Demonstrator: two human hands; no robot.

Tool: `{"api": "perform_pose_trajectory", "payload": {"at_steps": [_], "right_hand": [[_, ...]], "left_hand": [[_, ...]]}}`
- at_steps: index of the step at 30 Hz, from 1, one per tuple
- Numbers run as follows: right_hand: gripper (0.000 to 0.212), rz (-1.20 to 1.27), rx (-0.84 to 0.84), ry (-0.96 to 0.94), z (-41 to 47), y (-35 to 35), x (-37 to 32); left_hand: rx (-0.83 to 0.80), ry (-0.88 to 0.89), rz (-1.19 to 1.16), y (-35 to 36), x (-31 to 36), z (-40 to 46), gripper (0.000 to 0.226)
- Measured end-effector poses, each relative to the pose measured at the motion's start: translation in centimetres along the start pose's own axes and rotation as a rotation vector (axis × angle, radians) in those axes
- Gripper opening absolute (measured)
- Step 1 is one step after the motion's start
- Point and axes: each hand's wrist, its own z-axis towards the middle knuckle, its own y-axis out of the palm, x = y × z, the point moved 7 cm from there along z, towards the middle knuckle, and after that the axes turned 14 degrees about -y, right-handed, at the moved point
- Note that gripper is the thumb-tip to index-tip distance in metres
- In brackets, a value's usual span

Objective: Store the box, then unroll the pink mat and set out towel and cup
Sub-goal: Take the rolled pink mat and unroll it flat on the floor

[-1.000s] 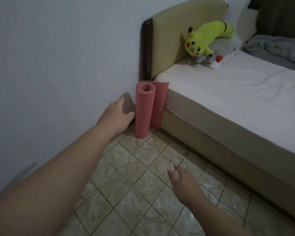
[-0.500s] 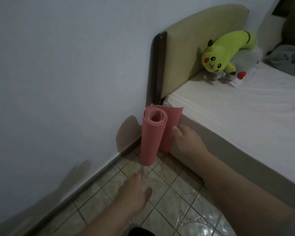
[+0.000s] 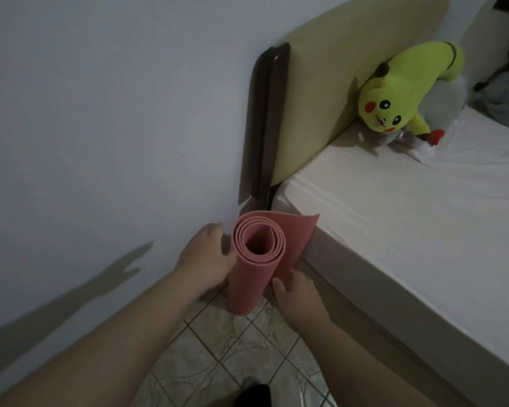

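Observation:
The rolled pink mat [image 3: 254, 268] stands upright on the tiled floor in the corner between the wall and the bed. Its loose outer flap points right, toward the bed frame. My left hand [image 3: 207, 259] presses against the roll's left side, fingers curved around it. My right hand [image 3: 296, 295] grips the roll's lower right side, thumb on the front. No box, towel or cup is in view.
A white wall [image 3: 100, 113] runs along the left. The bed [image 3: 409, 230] with a white sheet fills the right, with a beige headboard [image 3: 329, 83] and a yellow plush toy [image 3: 403, 95] on it. Patterned floor tiles [image 3: 232, 353] lie below my arms.
My left hand rose from low over the floor to the mat's left side. My right hand shifted from behind the flap to the roll's lower right. The view moved closer.

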Motion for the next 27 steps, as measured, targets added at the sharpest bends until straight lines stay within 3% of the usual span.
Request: {"api": "perform_pose_trajectory", "payload": {"at_steps": [7,13,17,20,23,27], "right_hand": [[0.066,0.093,0.007,0.103,9.7,0.6,3.2],[0.097,0.2,-0.058,0.204,17.8,2.3,5.7],[0.108,0.278,-0.117,0.266,19.7,4.6,7.6],[0.092,0.388,-0.183,0.28,19.3,6.5,8.6],[0.065,0.374,-0.165,0.182,19.0,6.7,9.2],[0.055,0.357,-0.136,0.117,16.5,5.6,9.7]], "left_hand": [[-0.149,-0.143,-0.077,3.1,3.4,11.5,0.083],[-0.267,-0.367,-0.176,9.7,1.1,17.5,0.107],[-0.323,-0.466,-0.275,13.1,-0.9,18.7,0.108],[-0.406,-0.561,-0.477,15.3,-2.3,17.9,0.094],[-0.426,-0.477,-0.508,16.0,-2.3,17.0,0.072],[-0.386,-0.388,-0.514,16.3,-2.1,14.5,0.057]]}}
